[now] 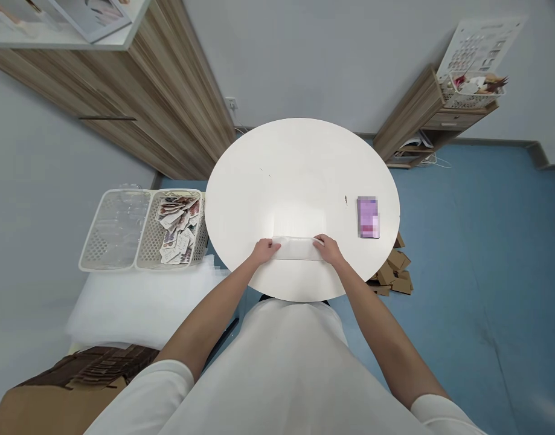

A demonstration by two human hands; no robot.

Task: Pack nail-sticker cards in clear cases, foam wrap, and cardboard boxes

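A white, partly see-through sheet [298, 248], folded into a long flat strip, lies near the front edge of the round white table [299, 175]. My left hand [264, 250] pinches the strip's left end, thumb on top. At the right end my right hand [328, 249] grips it the same way, with the thumb over the upper corner. Whether the sheet is thin foam or plastic I cannot tell. To the right of my right hand lies a purple item [368, 217], blurred by pixelation.
On the left, a white basket [107, 232] holds clear plastic pieces; another basket [144, 254] holds printed cards. White sheets [141, 308] are stacked in front, near brown cardboard [55, 405]. Cardboard pieces [395, 272] lie right of the table. Wooden cabinets [168, 103] stand behind left.
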